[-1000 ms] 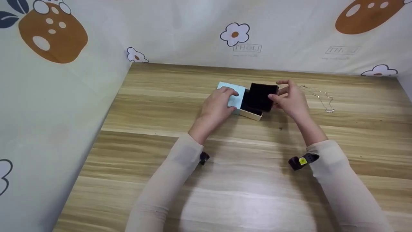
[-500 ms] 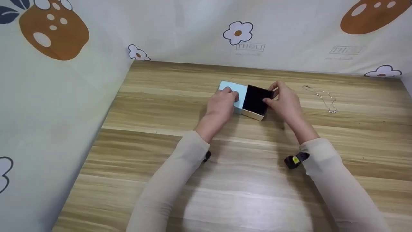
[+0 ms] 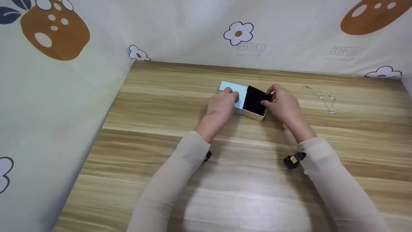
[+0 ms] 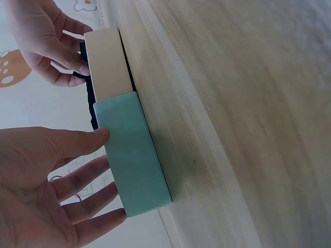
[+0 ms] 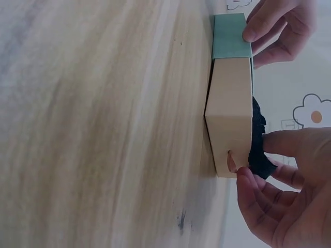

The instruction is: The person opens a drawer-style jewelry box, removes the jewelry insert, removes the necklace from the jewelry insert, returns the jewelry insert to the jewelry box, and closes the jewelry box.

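A small drawer-style jewelry box lies on the table, its pale blue sleeve (image 3: 240, 93) on the left and its cream drawer (image 5: 230, 111) pulled out to the right. A black pad (image 3: 255, 100) fills the drawer, its right edge raised. My left hand (image 3: 220, 104) holds the sleeve from above, the thumb at the near top edge in the left wrist view. With thumb and fingers, my right hand (image 3: 281, 103) pinches the pad's raised right edge. In the right wrist view a small ribbon tab (image 5: 231, 161) shows on the drawer's end, beside a fingertip.
A thin chain necklace (image 3: 331, 111) lies on the wood-grain table (image 3: 257, 154), right of my right hand. Behind the table and along its left side hangs a pale printed cloth (image 3: 180, 32).
The black pad has gone from tilted over the drawer to down inside it. My right hand has moved left and lower with it. The left fingers are more bent on the sleeve.
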Tool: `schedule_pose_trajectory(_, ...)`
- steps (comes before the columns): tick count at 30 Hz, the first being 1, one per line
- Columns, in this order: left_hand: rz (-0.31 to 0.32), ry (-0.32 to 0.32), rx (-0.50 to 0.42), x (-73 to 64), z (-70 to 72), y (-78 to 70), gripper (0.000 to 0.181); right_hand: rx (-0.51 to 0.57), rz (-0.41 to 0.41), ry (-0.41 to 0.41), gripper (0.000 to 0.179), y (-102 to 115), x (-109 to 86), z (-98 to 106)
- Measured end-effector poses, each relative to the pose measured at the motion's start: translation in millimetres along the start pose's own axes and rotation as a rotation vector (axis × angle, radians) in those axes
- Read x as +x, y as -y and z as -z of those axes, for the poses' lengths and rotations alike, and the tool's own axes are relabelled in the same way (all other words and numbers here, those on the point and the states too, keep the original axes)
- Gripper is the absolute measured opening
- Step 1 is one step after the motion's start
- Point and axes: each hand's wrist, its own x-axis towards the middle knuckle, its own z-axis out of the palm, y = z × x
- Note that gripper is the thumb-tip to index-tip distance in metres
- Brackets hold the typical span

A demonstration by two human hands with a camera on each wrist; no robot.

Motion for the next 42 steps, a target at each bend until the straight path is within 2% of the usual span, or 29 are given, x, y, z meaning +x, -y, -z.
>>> schedule_pose_trajectory(12,0.006,0.014,0.006,-0.3,0.5,0.2,0.027,-0.066,0.013,-0.025,0.037,-1,2.3,-7)
schedule_pose_trajectory(22,0.010,0.012,0.016,-0.2,1.3,0.0,0.026,-0.149,0.044,0.020,0.039,1,3.3,-12)
schedule_pose_trajectory(25,0.008,0.015,0.020,-0.2,1.5,-0.1,0.027,-0.174,0.054,-0.007,0.039,3,0.8,-11)
schedule_pose_trajectory(28,0.006,0.017,0.020,0.0,1.6,0.3,0.028,-0.195,0.081,-0.067,0.038,8,-2.9,-11)
schedule_pose_trajectory(31,0.005,0.018,0.018,0.5,1.8,0.8,0.026,-0.176,0.159,-0.099,0.038,13,-4.7,-12)
schedule_pose_trajectory(33,0.007,0.022,0.019,0.6,2.0,0.8,0.025,-0.147,0.232,-0.075,0.040,16,-4.8,-14)
schedule_pose_trajectory(36,0.010,0.031,0.020,0.7,2.3,0.5,0.026,-0.128,0.317,0.013,0.049,19,-4.0,-17)
schedule_pose_trajectory(42,0.004,0.027,0.023,0.8,2.9,0.2,0.027,-0.151,0.322,0.134,0.063,19,-3.5,-21)
